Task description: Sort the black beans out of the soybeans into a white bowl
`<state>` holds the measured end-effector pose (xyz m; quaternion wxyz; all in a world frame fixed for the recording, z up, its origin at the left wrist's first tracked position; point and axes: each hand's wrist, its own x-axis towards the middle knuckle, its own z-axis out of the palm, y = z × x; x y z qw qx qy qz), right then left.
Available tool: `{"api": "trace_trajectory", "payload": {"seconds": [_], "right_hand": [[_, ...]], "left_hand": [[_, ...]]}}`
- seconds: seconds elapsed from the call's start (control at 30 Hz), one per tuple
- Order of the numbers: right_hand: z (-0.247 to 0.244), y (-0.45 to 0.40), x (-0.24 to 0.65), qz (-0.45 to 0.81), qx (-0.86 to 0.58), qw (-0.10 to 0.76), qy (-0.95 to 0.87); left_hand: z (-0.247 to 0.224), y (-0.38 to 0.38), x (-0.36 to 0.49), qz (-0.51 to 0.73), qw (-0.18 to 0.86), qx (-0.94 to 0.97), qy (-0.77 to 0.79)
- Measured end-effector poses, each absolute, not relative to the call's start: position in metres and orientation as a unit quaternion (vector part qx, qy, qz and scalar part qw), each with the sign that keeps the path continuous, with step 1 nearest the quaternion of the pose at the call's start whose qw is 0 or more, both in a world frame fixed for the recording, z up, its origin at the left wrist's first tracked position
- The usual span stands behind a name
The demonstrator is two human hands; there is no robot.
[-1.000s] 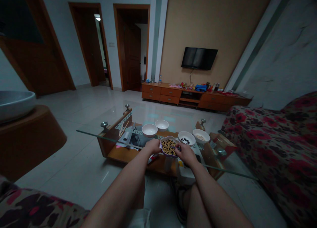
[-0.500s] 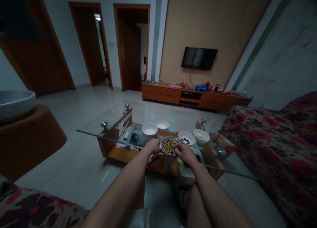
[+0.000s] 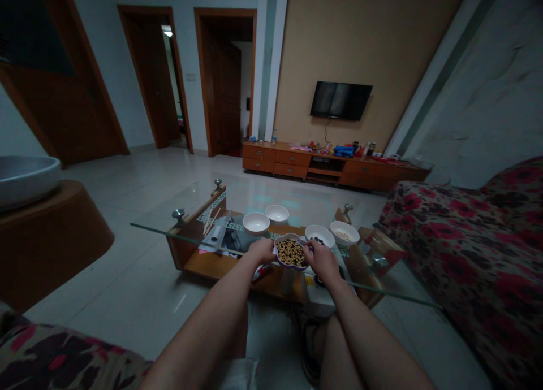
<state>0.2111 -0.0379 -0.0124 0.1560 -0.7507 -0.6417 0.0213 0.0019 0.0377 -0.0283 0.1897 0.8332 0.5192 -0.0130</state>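
A flower-shaped bowl (image 3: 291,252) with a purplish rim, full of mixed yellow and black beans, is at the near edge of the glass table. My left hand (image 3: 262,251) grips its left rim. My right hand (image 3: 321,261) is at the bowl's right rim, fingers pinched together; what they hold, if anything, is too small to name. Just behind it stands a white bowl (image 3: 313,230) with some black beans, partly covered by the hand. Right of that, another white bowl (image 3: 345,240) holds pale pieces. Two more white bowls, one nearer (image 3: 256,224) and one farther (image 3: 277,214), stand at the left with nothing visible inside.
The glass tabletop (image 3: 169,229) has an exposed front edge. Chopsticks (image 3: 211,220) and papers show at its left. A white box (image 3: 318,299) is below on the right. A floral sofa (image 3: 462,226) stands to the right, a TV cabinet (image 3: 292,158) at the back.
My right hand has moved from over the beans to the bowl's right rim, slightly up towards the black-bean bowl. My left hand keeps its hold on the flower-shaped bowl.
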Motion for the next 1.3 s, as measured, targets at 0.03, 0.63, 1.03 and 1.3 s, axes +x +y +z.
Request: {"api": "trace_trajectory", "payload": {"seconds": [0.03, 0.63, 1.03, 1.3], "right_hand": [[-0.0105, -0.0386, 0.2109, 0.006, -0.762, 0.156, -0.628], [-0.0055, -0.0394, 0.2182, -0.029, -0.846, 0.157, -0.508], [-0.0076, -0.0382, 0.2159, -0.008, -0.810, 0.160, -0.564], [-0.0152, -0.0364, 0.2127, 0.041, -0.740, 0.173, -0.649]], "left_hand": [[-0.0287, 0.0379, 0.0018, -0.014, 0.190, 0.833, 0.520], [-0.0298, 0.0374, 0.0017, -0.017, 0.180, 0.831, 0.525], [-0.0325, 0.0396, 0.0016, -0.015, 0.184, 0.830, 0.527], [-0.0323, 0.0406, 0.0018, -0.014, 0.186, 0.831, 0.524]]}}
